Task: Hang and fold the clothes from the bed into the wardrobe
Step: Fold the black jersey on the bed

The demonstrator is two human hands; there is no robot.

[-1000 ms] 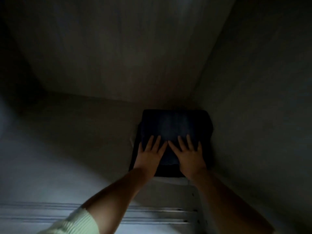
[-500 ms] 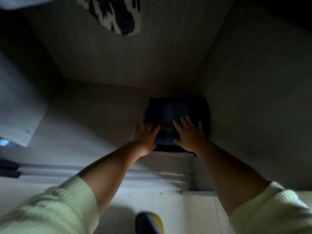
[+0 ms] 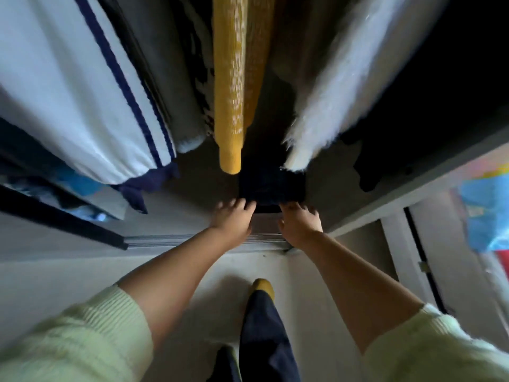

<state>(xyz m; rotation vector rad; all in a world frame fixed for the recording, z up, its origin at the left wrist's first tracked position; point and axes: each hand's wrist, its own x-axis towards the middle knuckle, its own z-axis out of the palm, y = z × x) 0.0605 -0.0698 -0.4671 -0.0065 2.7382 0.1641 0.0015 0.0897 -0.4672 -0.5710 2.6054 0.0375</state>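
Folded dark garment (image 3: 271,186) lay on the wardrobe floor (image 3: 192,205) near its front edge, under hanging clothes (image 3: 230,86). Left hand (image 3: 232,219) and right hand (image 3: 298,221) hovered just before it, fingers relaxed, grasping nothing.

A yellow top (image 3: 230,86) is hanging beside a white top with dark blue stripes (image 3: 82,92) and a fluffy white coat (image 3: 325,106). A dark blue folded cloth (image 3: 271,186) is lying below. Pale green sleeves (image 3: 82,343) are showing.
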